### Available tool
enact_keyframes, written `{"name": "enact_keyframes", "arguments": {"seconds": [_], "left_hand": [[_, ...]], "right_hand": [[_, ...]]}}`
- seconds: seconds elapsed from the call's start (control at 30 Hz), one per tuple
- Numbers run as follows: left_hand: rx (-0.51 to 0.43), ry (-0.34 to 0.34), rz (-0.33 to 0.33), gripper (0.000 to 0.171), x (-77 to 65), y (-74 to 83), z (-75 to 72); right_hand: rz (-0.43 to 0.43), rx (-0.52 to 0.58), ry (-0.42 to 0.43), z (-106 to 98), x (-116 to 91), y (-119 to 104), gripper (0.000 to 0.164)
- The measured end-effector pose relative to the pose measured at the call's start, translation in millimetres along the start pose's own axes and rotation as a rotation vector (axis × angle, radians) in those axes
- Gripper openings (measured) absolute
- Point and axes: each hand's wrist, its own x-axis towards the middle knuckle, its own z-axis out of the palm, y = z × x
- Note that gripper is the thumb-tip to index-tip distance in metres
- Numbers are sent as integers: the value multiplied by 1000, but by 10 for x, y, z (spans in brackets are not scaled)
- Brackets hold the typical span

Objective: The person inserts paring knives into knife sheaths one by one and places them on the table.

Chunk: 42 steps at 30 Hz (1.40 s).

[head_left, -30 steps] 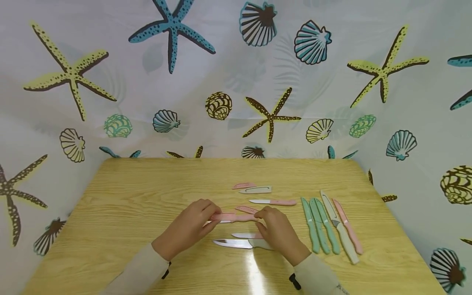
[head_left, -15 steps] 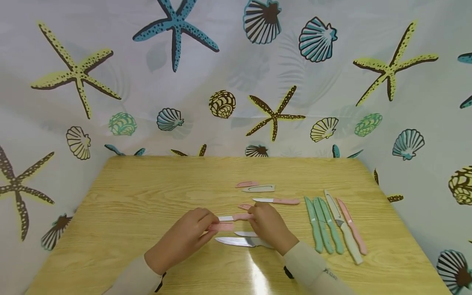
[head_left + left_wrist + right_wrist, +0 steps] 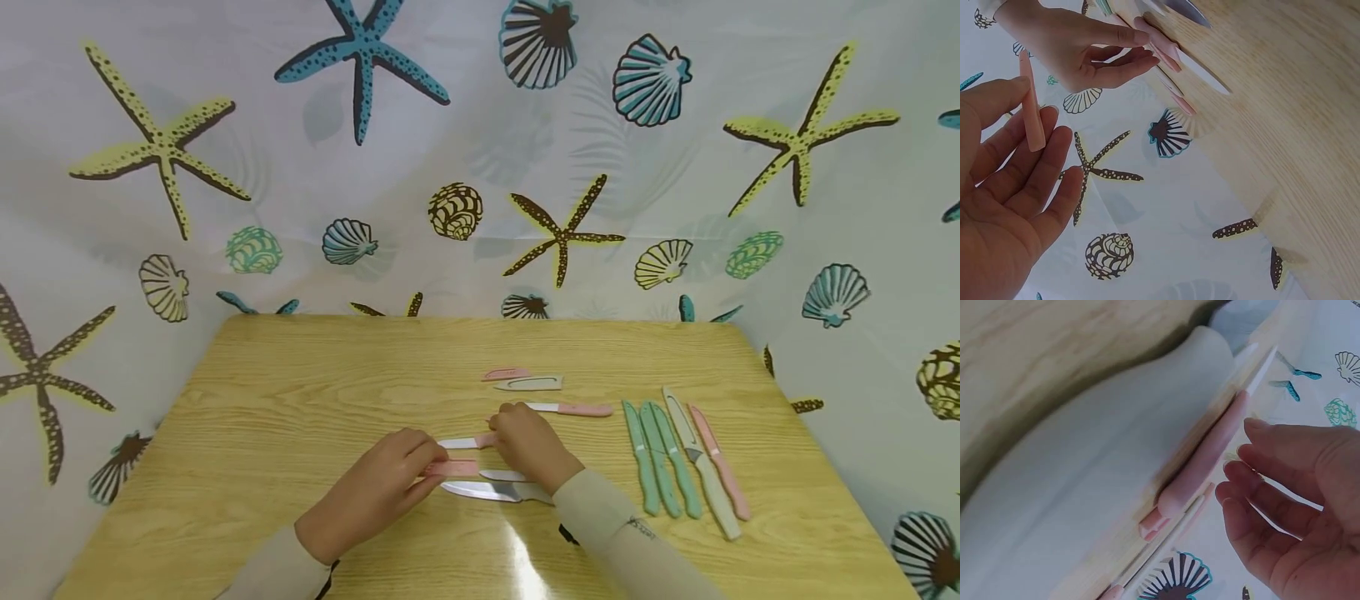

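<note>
Head view. On a wooden table (image 3: 300, 392), the left hand (image 3: 375, 492) pinches a pink sheath (image 3: 455, 467) between thumb and fingers; the sheath lies apart from and on the near side of a bare pink-handled knife (image 3: 457, 442), whose blade points left. The right hand (image 3: 534, 446) covers part of that knife's handle. Nearer lie a slim blade (image 3: 501, 476) and a large white-handled knife (image 3: 480, 490), both unsheathed. On the far side are a second pink-handled knife (image 3: 583, 410), bare, a white sheath (image 3: 528, 383) and another pink sheath (image 3: 506, 374). At right, three green knives (image 3: 660, 458), a white knife (image 3: 702, 465) and a pink knife (image 3: 720, 462) lie side by side, their blades enclosed in sheaths.

Left wrist view. The pinched sheath is seen edge-on, its interior hidden. The right hand's fingers are slightly bent and spaced from the thumb.

Right wrist view. The right hand's thumb and fingers stand apart beside a pink handle (image 3: 1204, 459); contact cannot be judged with certainty. A large pale handle (image 3: 1110, 444) fills the foreground.
</note>
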Motion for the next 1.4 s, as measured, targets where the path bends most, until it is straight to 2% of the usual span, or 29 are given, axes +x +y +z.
{"name": "enact_keyframes", "arguments": {"seconds": [0.13, 0.3, 0.47, 0.77, 1.03, 1.23, 1.4], "left_hand": [[-2, -6, -10, 21, -4, -1, 7], [-5, 0, -7, 21, -4, 2, -5], [-10, 11, 0, 22, -10, 0, -11], [-19, 8, -1, 23, -15, -10, -1], [-7, 8, 4, 22, -14, -13, 1], [5, 4, -2, 22, -13, -30, 12], [-1, -9, -16, 21, -24, -48, 30]], "right_hand": [[-9, 22, -9, 41, 26, 20, 25], [-7, -2, -7, 78, 24, 32, 27], [-10, -27, -17, 99, 24, 39, 23], [-84, -79, 58, 76, -4, 28, 19], [-37, -118, 26, 91, -6, 10, 19], [13, -37, 37, 37, -43, 11, 18], [62, 62, 93, -65, -109, 22, 12]]}}
